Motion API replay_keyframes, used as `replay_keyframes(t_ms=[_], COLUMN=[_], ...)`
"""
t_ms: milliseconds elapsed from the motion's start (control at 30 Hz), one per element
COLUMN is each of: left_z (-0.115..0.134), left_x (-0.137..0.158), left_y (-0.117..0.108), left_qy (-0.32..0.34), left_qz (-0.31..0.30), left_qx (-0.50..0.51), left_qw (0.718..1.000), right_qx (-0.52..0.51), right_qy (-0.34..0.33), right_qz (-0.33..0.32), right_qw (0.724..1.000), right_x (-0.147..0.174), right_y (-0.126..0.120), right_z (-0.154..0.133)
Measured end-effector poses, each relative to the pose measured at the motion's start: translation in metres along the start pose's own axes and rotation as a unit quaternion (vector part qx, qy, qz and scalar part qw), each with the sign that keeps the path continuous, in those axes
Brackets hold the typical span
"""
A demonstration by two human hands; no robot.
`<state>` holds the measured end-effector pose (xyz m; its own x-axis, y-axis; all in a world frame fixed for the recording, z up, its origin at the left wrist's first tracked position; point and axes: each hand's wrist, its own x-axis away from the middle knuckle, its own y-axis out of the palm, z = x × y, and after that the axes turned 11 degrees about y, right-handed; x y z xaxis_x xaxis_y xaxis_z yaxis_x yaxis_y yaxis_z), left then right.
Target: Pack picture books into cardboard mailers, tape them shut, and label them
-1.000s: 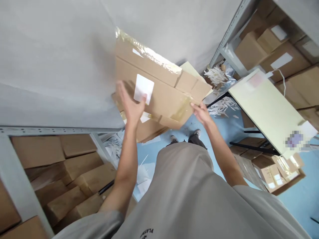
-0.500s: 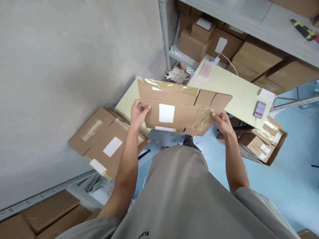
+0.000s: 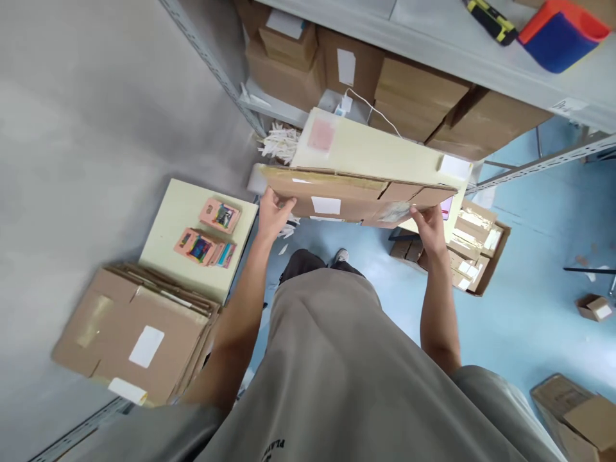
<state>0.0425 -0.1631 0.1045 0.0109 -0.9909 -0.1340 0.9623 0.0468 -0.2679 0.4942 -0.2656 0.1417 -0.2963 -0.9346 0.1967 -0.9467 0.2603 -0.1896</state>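
Observation:
A flattened cardboard box (image 3: 360,201) with tape strips and a white label is held out in front of me, its face tipped away so it looks narrow. My left hand (image 3: 273,215) pinches its left end, thumb on the near face. At the right end, my right hand (image 3: 428,224) grips it the same way, thumb in front near a taped patch. The fingers behind the cardboard are hidden. Below and to the left lies a stack of flattened boxes (image 3: 115,327), the top one bearing white labels.
Pink packs (image 3: 199,247) lie on a pale table (image 3: 166,221) at left. Beyond the held box is another pale tabletop (image 3: 375,147). Metal shelving (image 3: 433,38) with cartons stands behind it; a yellow-black cutter (image 3: 491,20) rests on top. An open carton (image 3: 498,256) sits on the floor at right.
My view has swung to the right, bringing the pink packs and a red-blue object into sight. The held flattened box has tilted, so less of its face shows. Both hands keep their grip.

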Motion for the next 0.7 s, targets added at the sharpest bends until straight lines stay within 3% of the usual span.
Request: replay_keyframes(t_ms=[167, 400, 533, 700], left_z=[0.005, -0.002, -0.003, 0.002], left_x=[-0.065, -0.148, -0.177, -0.189], left_y=[0.054, 0.11, 0.134, 0.152], left_qy=[0.043, 0.059, 0.056, 0.025], left_qz=[-0.051, -0.104, -0.134, -0.224], left_qx=[0.019, 0.063, 0.085, 0.107], left_qw=[0.998, 0.991, 0.986, 0.968], right_qx=[-0.014, 0.003, -0.019, -0.033], right_qy=[-0.01, 0.024, 0.077, 0.116], right_qz=[0.075, 0.131, 0.121, 0.135], right_qw=[0.997, 0.991, 0.989, 0.984], right_x=[-0.033, -0.072, -0.088, -0.106], right_y=[-0.036, -0.058, -0.052, -0.021], right_z=[0.001, 0.0, -0.005, -0.006])
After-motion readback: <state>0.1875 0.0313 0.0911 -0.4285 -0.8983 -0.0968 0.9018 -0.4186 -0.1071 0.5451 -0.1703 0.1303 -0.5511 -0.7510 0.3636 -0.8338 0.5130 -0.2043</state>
